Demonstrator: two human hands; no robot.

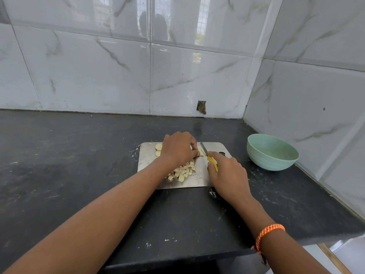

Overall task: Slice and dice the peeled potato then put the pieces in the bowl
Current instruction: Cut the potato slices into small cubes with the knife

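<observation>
We see the left hand (178, 148) curled over potato strips (201, 152) at the far side of the steel cutting board (197, 177), fingers (194, 153) bent down and pinning them; strips poke out just right of the fingertips. Right hand (227, 175) grips the yellow-handled knife (208, 155), fingers wrapped round the handle, index finger laid along the top. Blade sits just beside the left fingertips, against the strips. Potato slices (158, 149) lie left of the left hand, partly hidden by it. Diced pile (182, 172) is nearer us on the board, under the left wrist. Green bowl (272, 152) stands on the dark surface (69, 155), right of the board, apart from it.
</observation>
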